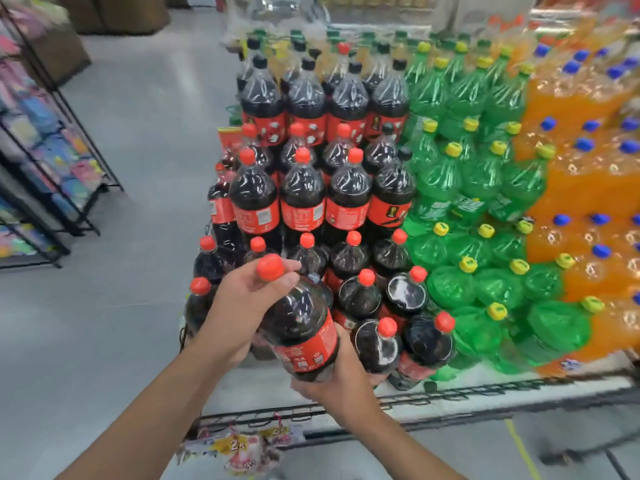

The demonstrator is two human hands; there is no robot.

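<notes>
I hold one large cola bottle [302, 325] with a red cap and red label, tilted, in front of a stepped display of drinks. My left hand [246, 301] grips its neck and shoulder just below the cap. My right hand [341, 379] cups the bottle's base from underneath, fingers curled round it. The bottle hangs above the lowest front row of cola bottles [379, 336], apart from them.
Stacked cola bottles [304, 199] fill the display's left, green bottles [460, 188] the middle, orange bottles [588, 174] the right. A wire shelf edge [450, 396] with price tags [239, 445] runs along the front. A black rack [52, 161] of colourful goods stands left across grey floor [138, 133].
</notes>
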